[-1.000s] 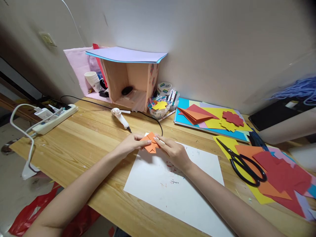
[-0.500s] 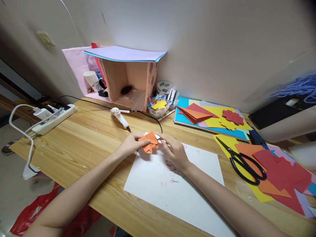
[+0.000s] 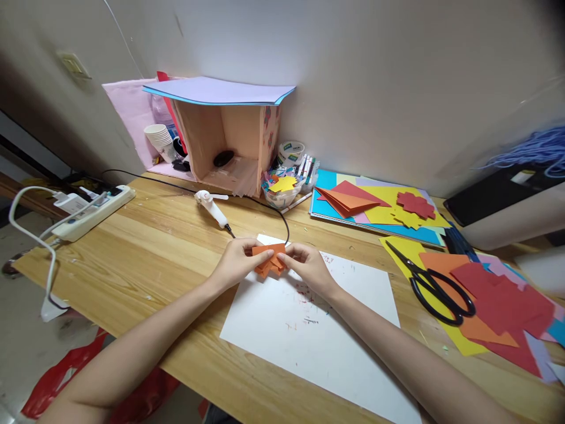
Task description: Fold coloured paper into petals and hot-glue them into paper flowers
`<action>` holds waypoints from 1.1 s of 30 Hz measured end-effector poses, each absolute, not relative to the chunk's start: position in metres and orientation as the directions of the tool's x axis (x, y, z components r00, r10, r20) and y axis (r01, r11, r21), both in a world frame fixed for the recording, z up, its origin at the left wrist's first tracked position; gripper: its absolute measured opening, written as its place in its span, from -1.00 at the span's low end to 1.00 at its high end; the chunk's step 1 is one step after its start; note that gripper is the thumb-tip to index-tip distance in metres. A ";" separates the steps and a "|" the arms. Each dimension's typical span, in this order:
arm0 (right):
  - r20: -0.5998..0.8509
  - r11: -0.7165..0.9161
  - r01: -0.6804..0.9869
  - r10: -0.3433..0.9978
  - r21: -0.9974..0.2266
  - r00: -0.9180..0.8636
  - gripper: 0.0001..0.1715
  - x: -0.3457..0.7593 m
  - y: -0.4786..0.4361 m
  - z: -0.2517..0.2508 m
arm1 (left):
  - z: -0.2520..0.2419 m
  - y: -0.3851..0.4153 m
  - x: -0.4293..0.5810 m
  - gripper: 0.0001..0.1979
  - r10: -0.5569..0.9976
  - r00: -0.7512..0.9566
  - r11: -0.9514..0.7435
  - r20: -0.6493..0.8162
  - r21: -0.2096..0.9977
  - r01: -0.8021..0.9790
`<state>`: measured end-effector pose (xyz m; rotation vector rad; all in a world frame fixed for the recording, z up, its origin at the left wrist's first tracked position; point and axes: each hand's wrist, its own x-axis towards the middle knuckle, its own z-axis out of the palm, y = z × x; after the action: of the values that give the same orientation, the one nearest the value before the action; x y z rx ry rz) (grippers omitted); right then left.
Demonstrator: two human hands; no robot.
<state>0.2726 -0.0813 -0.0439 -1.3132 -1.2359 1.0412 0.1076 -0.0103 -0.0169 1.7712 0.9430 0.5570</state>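
Note:
A folded orange paper piece (image 3: 270, 259) is pinched between both my hands above the far edge of a white sheet (image 3: 309, 330) on the wooden table (image 3: 154, 247). My left hand (image 3: 238, 262) grips its left side with fingers curled. My right hand (image 3: 309, 268) grips its right side, thumb and fingers closed on the paper. Much of the orange piece is hidden by my fingers.
Black scissors (image 3: 435, 285) lie on coloured paper at the right. A glue gun (image 3: 212, 209) with a black cord lies beyond my hands. An open box (image 3: 229, 147), paper cups (image 3: 159, 140), a bowl of scraps (image 3: 282, 191), stacked sheets (image 3: 375, 209) line the wall. A power strip (image 3: 90, 212) sits left.
Both hands have drawn closer together on the orange paper, folding it smaller. The view has shifted slightly.

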 end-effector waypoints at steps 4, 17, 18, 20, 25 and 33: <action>0.035 0.021 0.128 0.993 -0.992 0.110 -0.74 0.273 -0.081 -0.043 | -0.015 -0.012 0.108 -0.67 0.813 0.580 -0.169 -0.050 0.933 0.317; 0.036 0.018 0.176 0.994 -0.984 0.103 -0.73 0.273 -0.081 -0.044 | -0.016 -0.010 0.109 -0.66 0.813 0.574 -0.081 -0.093 0.959 0.271; 0.036 0.018 0.180 0.994 -0.984 0.100 -0.74 0.273 -0.081 -0.043 | -0.016 -0.010 0.109 -0.67 0.815 0.572 -0.078 -0.092 0.961 0.265; 0.036 0.018 0.184 0.995 -0.983 0.093 -0.74 0.272 -0.082 -0.042 | -0.015 -0.010 0.109 -0.68 0.821 0.566 -0.087 -0.079 0.962 0.260; 0.039 0.022 0.187 0.995 -0.982 0.089 -0.76 0.272 -0.082 -0.041 | -0.015 -0.009 0.109 -0.69 0.818 0.570 -0.090 -0.076 0.962 0.258; 0.034 0.019 0.168 0.996 -0.986 0.086 -0.71 0.274 -0.081 -0.043 | -0.019 -0.008 0.109 -0.72 0.771 0.628 -0.100 -0.108 0.953 0.286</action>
<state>0.2736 -0.0808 -0.0433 -1.3513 -1.2766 1.0396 0.1089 -0.0080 -0.0193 1.6729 0.8797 0.5127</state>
